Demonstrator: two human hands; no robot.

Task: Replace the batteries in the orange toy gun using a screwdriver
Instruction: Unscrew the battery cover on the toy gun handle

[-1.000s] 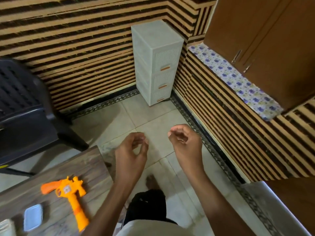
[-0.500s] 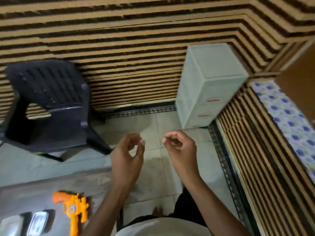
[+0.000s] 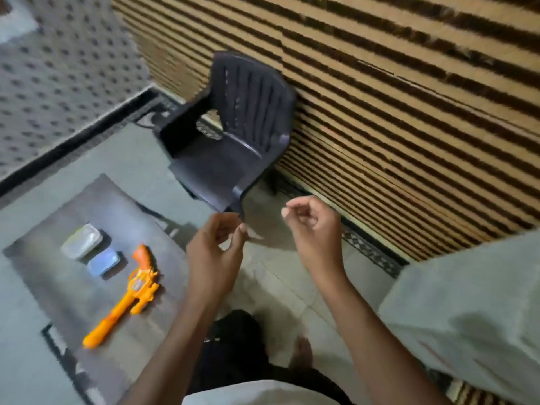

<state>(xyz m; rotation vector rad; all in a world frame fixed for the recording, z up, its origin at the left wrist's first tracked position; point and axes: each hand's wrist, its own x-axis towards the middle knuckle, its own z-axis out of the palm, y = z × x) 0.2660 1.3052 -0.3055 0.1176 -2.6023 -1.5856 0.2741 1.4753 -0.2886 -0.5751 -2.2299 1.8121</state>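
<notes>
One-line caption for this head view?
Both hands raised, holding nothing; orange toy gun lies untouched on the table.

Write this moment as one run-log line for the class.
stage: not begun | left hand: raised, empty | right hand: raised, empty | orange toy gun: untouched on table | screwdriver: unseen

The toy gun point(image 3: 128, 296) looks like moulded orange plastic, smooth with a slight sheen. It lies on a tabletop point(image 3: 58, 282) with a dark, matt, wood-grain look. Beside the toy gun, the small blue box point(image 3: 103, 262) and the pale box point(image 3: 81, 240) both appear to be smooth plastic, the pale one glossier and catching light. The chair point(image 3: 233, 135) is dark moulded plastic, slatted at the back, with a dull shine along its seat edge. The floor point(image 3: 280, 276) is pale, smooth tile. The wall point(image 3: 409, 112) carries a ribbed, striped brown-and-tan surface, matt and rough-looking.
</notes>
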